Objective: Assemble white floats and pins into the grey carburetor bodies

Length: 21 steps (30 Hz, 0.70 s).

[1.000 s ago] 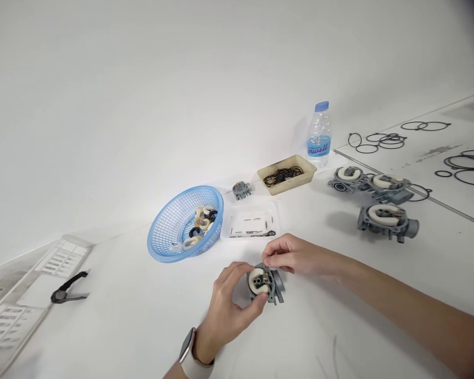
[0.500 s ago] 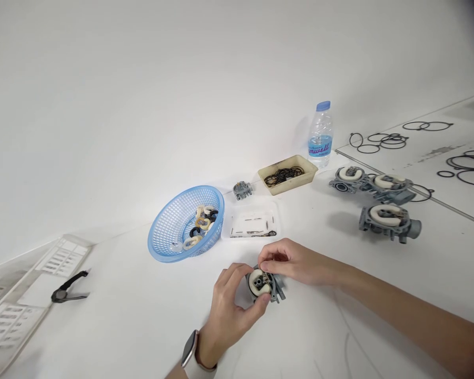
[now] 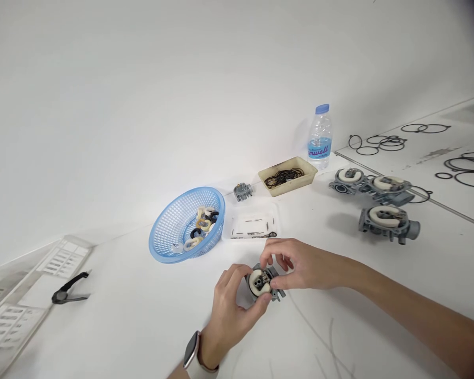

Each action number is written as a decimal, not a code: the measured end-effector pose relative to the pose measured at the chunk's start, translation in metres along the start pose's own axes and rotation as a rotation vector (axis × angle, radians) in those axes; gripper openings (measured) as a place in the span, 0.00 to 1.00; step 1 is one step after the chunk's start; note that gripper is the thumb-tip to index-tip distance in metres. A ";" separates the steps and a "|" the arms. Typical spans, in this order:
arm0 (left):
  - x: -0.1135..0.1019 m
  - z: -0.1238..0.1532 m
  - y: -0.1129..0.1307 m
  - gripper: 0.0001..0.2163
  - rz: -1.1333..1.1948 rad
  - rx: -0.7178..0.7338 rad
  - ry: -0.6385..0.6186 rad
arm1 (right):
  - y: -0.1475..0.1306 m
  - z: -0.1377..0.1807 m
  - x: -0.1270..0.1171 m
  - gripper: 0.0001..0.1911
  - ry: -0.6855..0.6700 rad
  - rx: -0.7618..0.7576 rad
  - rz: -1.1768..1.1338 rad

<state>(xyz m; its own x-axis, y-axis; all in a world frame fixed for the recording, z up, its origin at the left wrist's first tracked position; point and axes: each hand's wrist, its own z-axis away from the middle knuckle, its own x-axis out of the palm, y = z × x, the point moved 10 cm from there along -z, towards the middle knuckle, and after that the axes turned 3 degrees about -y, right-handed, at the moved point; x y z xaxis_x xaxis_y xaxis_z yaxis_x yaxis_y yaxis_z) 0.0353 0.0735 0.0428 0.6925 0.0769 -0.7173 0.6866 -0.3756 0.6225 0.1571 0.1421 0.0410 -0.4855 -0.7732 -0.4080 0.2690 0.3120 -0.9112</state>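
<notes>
A small grey metal carburetor body (image 3: 263, 282) with a white float on top sits low on the white table, between both hands. My left hand (image 3: 229, 310), a watch on its wrist, wraps its fingers and thumb round the body's left side. From the right my right hand (image 3: 296, 263) reaches in, and its fingertips pinch at the top edge of the body, beside the float. Whether a small part is between those fingertips I cannot make out.
A blue plastic basket (image 3: 174, 226) of white and black floats stands behind. Near it are a clear tray of pins (image 3: 253, 225), a small carburetor (image 3: 242, 191), a beige tray of black rings (image 3: 287, 175), a water bottle (image 3: 320, 136), three more carburetors (image 3: 387, 220), loose O-rings (image 3: 379, 141) and black pliers (image 3: 68, 292).
My right hand has slid down and left, closer over the carburetor body, its fingers now pressing on the top edge. My left hand keeps its hold.
</notes>
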 end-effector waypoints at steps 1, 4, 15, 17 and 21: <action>0.000 0.000 0.000 0.10 0.005 0.006 -0.002 | 0.000 0.000 -0.001 0.11 0.010 0.000 0.003; 0.000 0.000 0.001 0.09 0.018 0.016 -0.011 | 0.001 0.000 0.000 0.08 0.017 -0.013 0.013; 0.004 -0.003 -0.006 0.22 0.027 0.057 -0.067 | -0.002 0.001 -0.001 0.12 0.014 0.004 0.040; 0.003 -0.003 -0.005 0.22 0.034 0.075 -0.062 | -0.003 0.001 0.000 0.11 0.010 -0.001 0.042; 0.006 -0.003 -0.007 0.19 0.076 0.069 -0.107 | -0.004 0.002 0.001 0.12 0.005 -0.008 0.079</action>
<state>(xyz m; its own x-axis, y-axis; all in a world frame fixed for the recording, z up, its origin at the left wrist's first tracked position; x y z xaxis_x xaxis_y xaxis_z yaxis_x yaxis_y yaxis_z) 0.0352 0.0798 0.0347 0.7117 -0.0513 -0.7006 0.6138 -0.4396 0.6557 0.1571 0.1395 0.0443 -0.4675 -0.7431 -0.4789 0.3002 0.3761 -0.8766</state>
